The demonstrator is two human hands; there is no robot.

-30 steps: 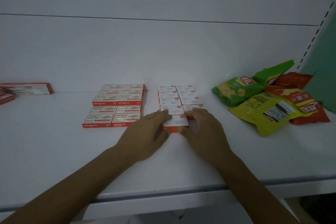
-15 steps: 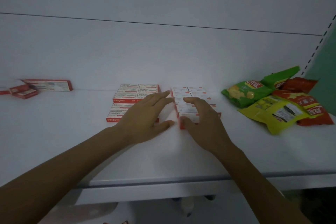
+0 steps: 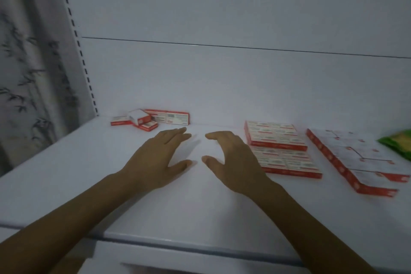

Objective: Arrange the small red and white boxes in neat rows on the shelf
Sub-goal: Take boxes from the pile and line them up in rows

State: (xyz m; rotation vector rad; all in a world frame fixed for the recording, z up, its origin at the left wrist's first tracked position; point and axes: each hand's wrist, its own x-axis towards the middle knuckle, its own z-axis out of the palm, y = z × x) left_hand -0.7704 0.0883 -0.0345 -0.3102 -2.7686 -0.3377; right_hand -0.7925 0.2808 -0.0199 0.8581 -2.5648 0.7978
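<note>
Both hands hover over bare white shelf (image 3: 200,207), empty. My left hand (image 3: 158,158) has its fingers spread, pointing toward the back. My right hand (image 3: 231,160) is curved open beside it. A loose pile of small red and white boxes (image 3: 139,120) lies at the back left, next to a long red and white carton (image 3: 170,116). To the right of my right hand sits a neat block of red and white boxes (image 3: 280,147), partly stacked. Further right is a second block of white-topped boxes (image 3: 358,160) in two rows.
A green snack bag (image 3: 398,143) pokes in at the right edge. The shelf's slotted upright (image 3: 76,40) and a grey curtain with a bamboo print (image 3: 29,62) stand at the left. The shelf's front edge (image 3: 200,247) runs below my forearms.
My view has swung left, so the arranged blocks now sit at the right. Both hands have left the white-topped boxes and moved left, empty, toward the loose pile.
</note>
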